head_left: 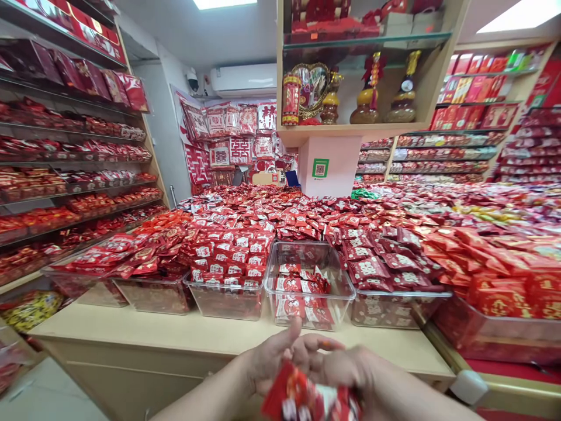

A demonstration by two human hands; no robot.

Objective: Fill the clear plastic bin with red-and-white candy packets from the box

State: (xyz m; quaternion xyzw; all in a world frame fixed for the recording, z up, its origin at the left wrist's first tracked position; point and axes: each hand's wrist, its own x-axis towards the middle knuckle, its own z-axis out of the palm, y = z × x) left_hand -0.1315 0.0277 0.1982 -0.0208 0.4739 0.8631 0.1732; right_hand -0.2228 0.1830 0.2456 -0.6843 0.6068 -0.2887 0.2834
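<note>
Both of my hands meet low in the picture, in front of the counter edge. Several small red packets [298,394] with white and printed patches are bunched between them, blurred by motion. My left hand [274,354] has its thumb raised and its fingers curled by the packets. My right hand [344,365], smeared by motion, bends over the packets from the other side; its fingertips are partly hidden. Just beyond them stands a clear plastic bin [309,292], filled low with red and white packets [302,283].
Heaped clear bins stand on either side, with red packets [232,254] left and dark red packets [377,260] right. Orange-red packets [499,275] lie further right. The wooden counter [166,333] runs in front. A wall cabinet [372,126] hangs above; stocked shelves [74,131] line the left.
</note>
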